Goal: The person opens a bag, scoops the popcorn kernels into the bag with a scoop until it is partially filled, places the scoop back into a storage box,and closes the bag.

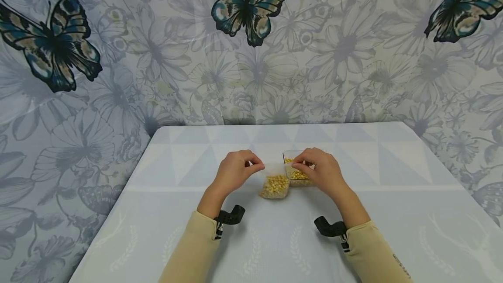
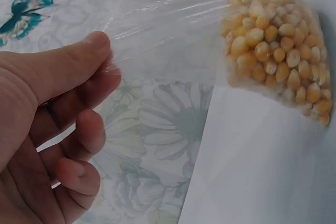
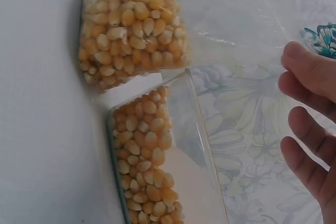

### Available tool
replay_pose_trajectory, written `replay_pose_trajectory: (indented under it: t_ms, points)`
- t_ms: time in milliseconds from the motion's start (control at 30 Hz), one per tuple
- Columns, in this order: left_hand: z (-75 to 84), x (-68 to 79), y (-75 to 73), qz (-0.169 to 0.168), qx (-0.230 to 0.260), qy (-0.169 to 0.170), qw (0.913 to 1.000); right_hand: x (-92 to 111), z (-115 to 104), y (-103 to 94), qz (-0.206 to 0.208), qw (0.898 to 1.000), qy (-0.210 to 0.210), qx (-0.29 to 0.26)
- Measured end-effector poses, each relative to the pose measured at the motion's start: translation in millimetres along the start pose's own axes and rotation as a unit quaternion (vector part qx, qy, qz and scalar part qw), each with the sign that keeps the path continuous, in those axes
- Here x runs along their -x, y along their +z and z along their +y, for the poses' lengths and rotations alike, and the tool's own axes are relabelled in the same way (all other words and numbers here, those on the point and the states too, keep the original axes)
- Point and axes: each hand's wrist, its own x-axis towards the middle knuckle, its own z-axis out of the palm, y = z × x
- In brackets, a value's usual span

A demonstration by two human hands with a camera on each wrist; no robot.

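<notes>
A clear plastic bag with corn kernels in its lower part stands on the table, its top stretched upward between the two hands. My left hand pinches one upper corner of the bag between thumb and forefinger, the other fingers loosely curled. At the opposite upper corner, my right hand pinches the plastic the same way. In the right wrist view the kernels fill the bottom of the bag, while the film above them is drawn flat. Right beside the bag is a clear rectangular container partly filled with corn kernels.
The white patterned table extends around the bag and container. Behind its far edge hangs a floral cloth with butterflies. Black wrist-worn mounts sit on both forearms, near the tan sleeves.
</notes>
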Motion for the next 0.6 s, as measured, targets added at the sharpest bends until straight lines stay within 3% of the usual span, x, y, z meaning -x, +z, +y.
replay_pose_trajectory:
  t_ms: [200,367,600]
  points:
    - [0.7,-0.3,1.8,0.031,-0.020,-0.001,0.9993,0.3,-0.2,3.0,0.017,1.000,-0.012,0.001]
    - [0.3,-0.8,2.9,0.026,-0.034,-0.006,0.9991,1.0,0.3,2.6,0.014,1.000,-0.010,0.006]
    - [-1.8,-1.9,0.0,0.006,-0.014,-0.022,0.9996,0.7,2.8,-1.9,0.010,1.000,-0.002,-0.005]
